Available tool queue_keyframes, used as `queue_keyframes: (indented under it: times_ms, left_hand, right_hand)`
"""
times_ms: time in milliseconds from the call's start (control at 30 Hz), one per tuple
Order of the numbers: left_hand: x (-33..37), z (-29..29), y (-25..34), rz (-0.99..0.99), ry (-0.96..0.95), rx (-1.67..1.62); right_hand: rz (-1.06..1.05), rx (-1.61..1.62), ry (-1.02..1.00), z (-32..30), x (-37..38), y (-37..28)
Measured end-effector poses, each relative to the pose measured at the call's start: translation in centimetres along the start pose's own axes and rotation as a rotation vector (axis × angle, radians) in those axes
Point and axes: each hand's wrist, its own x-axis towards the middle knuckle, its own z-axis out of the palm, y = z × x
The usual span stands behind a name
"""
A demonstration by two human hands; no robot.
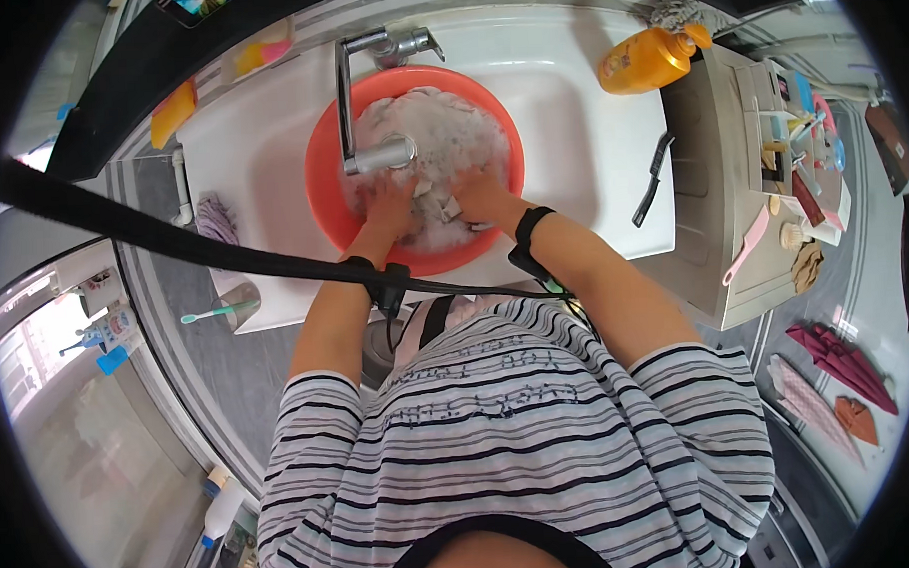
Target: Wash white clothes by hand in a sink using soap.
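A coral-red basin (323,195) stands in the white sink, full of foamy water and a heap of wet, pale laundry (431,120). Both hands are down in the suds at its near side. Between them a bunched whitish cloth (434,201) shows. My left hand (392,208) is closed on the cloth's left side, its fingertips partly lost in foam. My right hand (479,193) grips the cloth from the right, its fingers blurred and half covered by suds. The chrome faucet (382,154) reaches over the basin just beyond my left hand.
An orange pump bottle (645,61) and a black-handled comb or razor (653,180) lie on the sink's right ledge. A purple cloth (215,218) and a cup with a toothbrush (237,306) are at left. A black strap or cable (172,229) crosses the view. A cabinet (717,195) stands right.
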Motion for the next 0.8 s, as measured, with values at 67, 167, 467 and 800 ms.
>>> queue_keyframes:
  times_ms: [67, 167, 467, 800]
  left_hand:
    - [2.5, 2.2, -1.0, 0.034, -0.009, 0.006]
    - [3.2, 2.2, -0.2, 0.071, -0.018, -0.039]
    - [3.6, 2.4, 0.2, -0.024, -0.171, -0.061]
    - [-3.8, -0.5, 0.3, 0.12, 0.426, -0.317]
  right_hand:
    - [-0.004, 0.008, -0.044, 1.7, 1.5, 0.7]
    - [-0.04, 0.006, -0.196, 3.8, 2.7, 1.9]
    - [-0.12, -0.147, -0.226, 3.6, 2.4, 1.5]
    - [0.021, 0.784, -0.092, -4.4, -3.4, 2.1]
